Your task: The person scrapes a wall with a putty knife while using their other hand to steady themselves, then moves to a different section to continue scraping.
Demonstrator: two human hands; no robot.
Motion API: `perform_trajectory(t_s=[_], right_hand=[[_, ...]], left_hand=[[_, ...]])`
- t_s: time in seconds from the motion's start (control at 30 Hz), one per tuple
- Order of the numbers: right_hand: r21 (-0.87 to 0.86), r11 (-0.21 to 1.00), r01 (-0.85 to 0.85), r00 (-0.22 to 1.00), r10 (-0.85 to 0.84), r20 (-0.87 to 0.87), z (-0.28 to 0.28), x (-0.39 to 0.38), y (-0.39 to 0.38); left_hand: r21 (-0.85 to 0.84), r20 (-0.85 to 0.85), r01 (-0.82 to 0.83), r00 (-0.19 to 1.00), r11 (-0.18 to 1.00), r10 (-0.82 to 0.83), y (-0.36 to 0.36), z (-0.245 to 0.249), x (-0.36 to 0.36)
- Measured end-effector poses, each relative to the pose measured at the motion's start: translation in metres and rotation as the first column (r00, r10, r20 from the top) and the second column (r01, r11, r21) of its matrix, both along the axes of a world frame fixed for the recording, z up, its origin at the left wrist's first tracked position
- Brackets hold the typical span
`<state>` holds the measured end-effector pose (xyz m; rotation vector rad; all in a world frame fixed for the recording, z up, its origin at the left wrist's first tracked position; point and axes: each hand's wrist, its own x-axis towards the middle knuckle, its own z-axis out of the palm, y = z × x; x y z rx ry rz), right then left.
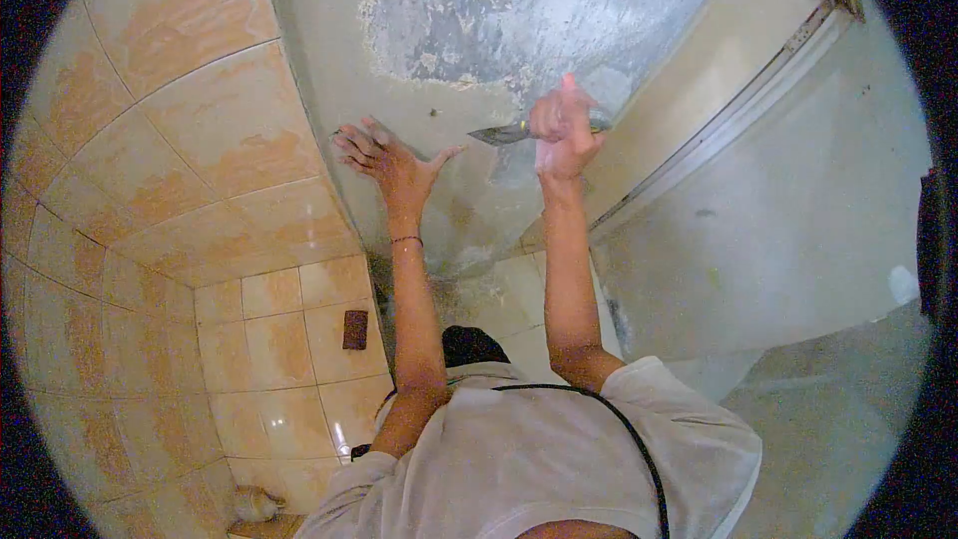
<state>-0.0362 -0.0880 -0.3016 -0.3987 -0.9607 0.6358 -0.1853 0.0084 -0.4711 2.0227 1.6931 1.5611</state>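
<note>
one scraper (507,132): clamped in my right hand (564,135), fingers closed round its handle, blade laid against the plaster wall (329,60) at the lower edge of its one bare grey patch (499,10). my left hand (391,162): open, five fingers spread, palm on the wall just beside the blade. one bracelet (406,240) on that wrist.
</note>
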Motion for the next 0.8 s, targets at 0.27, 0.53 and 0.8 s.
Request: perform_trajectory(t_s=[0.27, 0.53, 0.8], right_hand=[[0.150, 0.988, 0.041, 0.996, -0.053, 0.071, 0.041, -0.032, 0.008], [0.219, 0.975, 0.035, 0.998, -0.047, 0.047, 0.039, -0.077, 0.011], [0.469, 0.718, 0.515, 0.562, -0.695, 0.447, 0.019, -0.073, 0.020]], left_hand=[[0.109, -0.038, -0.077, 0.996, 0.991, 0.082, -0.006, 0.012, -0.002], [0.063, -0.065, -0.081, 0.994, 0.995, 0.085, -0.011, 0.014, -0.005], [0.121, -0.094, -0.107, 0.988, 0.987, 0.119, -0.005, 0.007, -0.004]])
